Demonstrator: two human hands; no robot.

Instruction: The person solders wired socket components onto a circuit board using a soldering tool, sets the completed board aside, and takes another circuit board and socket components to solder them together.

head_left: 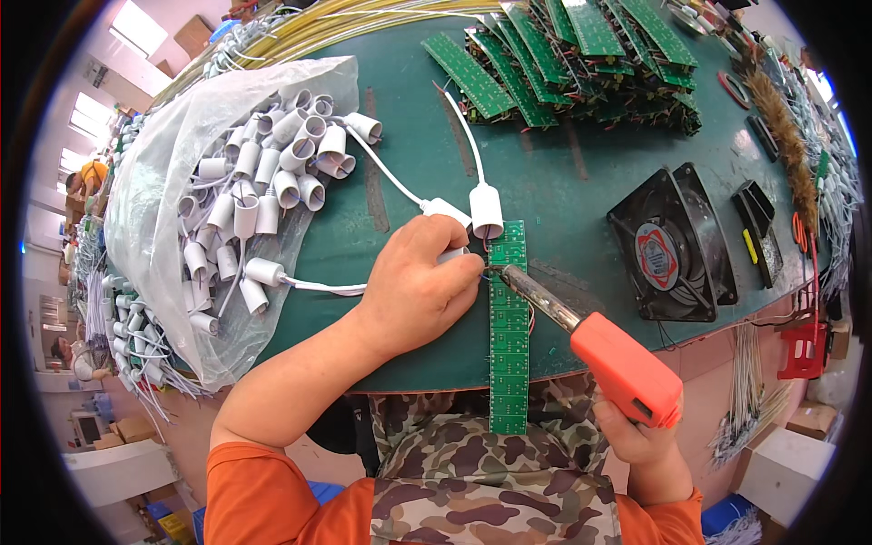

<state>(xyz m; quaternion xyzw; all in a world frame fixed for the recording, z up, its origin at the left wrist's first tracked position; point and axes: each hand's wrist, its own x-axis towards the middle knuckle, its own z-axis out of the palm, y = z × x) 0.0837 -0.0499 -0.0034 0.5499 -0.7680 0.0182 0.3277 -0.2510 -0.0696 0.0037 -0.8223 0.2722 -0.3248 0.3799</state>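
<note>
A long narrow green circuit board strip (509, 350) lies lengthwise in front of me, its near end hanging past the table edge over my lap. My left hand (427, 277) is closed in a pinch beside it, around a white cylindrical socket (451, 255) mostly hidden by the fingers. My right hand (640, 438) grips the orange-red handle of a soldering iron (627, 368), whose tip reaches the board at my left fingertips. Another white socket (487, 209) with a cable sits at the board's far end, and one more (445, 213) lies just beyond my left knuckles.
At the left, a clear plastic bag (163, 182) holds many white sockets (245, 213). Green circuit boards (545, 64) are heaped at the back. A black fan (672, 245) stands at the right, beside a black holder (758, 232). Yellowish wires (336, 27) lie along the far edge.
</note>
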